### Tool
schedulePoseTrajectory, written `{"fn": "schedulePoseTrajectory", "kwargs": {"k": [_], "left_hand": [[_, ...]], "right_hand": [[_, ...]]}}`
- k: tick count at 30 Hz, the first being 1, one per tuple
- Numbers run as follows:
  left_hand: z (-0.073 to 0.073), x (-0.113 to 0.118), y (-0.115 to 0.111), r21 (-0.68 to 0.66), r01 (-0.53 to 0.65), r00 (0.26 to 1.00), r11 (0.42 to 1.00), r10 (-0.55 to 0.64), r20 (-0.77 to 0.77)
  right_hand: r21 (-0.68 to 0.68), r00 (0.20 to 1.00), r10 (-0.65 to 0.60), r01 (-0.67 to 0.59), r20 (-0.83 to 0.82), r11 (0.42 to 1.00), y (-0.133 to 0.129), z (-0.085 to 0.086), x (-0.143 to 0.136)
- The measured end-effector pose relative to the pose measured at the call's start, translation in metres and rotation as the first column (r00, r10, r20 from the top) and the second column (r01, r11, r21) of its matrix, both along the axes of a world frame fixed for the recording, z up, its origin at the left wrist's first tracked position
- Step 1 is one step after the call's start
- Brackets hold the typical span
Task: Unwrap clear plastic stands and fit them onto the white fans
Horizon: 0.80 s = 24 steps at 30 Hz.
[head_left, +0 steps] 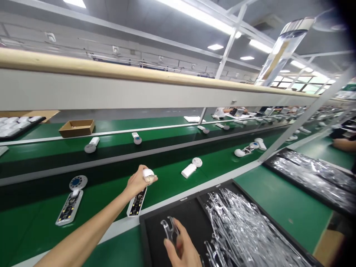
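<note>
The left hand is closed around the white round head of a small device, whose body slants down toward the near edge of the green surface, its dark circuit board facing up. The right hand pinches a clear plastic piece between thumb and fingers (a little blurred, though the forked end shows) above the left part of a black tray, near that tray's front-left side. Right of the tray's divider, a heap of clear pieces spreads toward its right edge.

Left of the held device, another opened device lies on the same green surface, board up, well apart from the hand. To the right lies a white device, between the held one and the surface's far edge. Beyond a grey strip, more devices lie in a row, and a cardboard box sits near the far left corner. A second tray of clear pieces lies farther right, and a co-worker's arm shows at the right.
</note>
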<state>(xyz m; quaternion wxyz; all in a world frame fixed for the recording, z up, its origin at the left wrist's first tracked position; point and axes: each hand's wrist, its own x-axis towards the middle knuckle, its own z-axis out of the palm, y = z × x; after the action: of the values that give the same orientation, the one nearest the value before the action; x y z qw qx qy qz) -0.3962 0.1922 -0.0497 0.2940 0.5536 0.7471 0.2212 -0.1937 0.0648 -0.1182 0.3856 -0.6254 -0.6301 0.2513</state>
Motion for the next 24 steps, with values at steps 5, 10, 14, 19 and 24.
{"fn": "schedulePoseTrajectory", "kwargs": {"k": [5,10,14,19,24], "left_hand": [[0.046,-0.015,-0.069,0.054,-0.284,0.801,0.957,0.206,0.562],[0.061,-0.004,-0.11,0.008,-0.351,0.663,0.936,0.242,0.708],[0.067,-0.004,-0.122,0.001,-0.42,0.604,0.907,0.279,0.747],[0.06,0.0,-0.139,0.017,-0.432,0.529,0.902,0.239,0.814],[0.033,0.015,-0.166,-0.091,-0.266,0.306,0.96,0.173,0.936]], "right_hand": [[0.13,0.978,0.159,-0.177,0.136,0.976,0.005,0.038,-0.051],[0.261,0.956,0.133,-0.203,0.263,0.944,-0.011,0.054,-0.088],[0.262,0.934,0.092,-0.189,0.344,0.946,-0.025,0.044,-0.091],[0.191,0.942,0.233,-0.281,0.242,0.94,-0.03,0.038,-0.07],[0.249,0.927,0.315,-0.361,0.205,0.899,-0.037,0.06,-0.055]]}}
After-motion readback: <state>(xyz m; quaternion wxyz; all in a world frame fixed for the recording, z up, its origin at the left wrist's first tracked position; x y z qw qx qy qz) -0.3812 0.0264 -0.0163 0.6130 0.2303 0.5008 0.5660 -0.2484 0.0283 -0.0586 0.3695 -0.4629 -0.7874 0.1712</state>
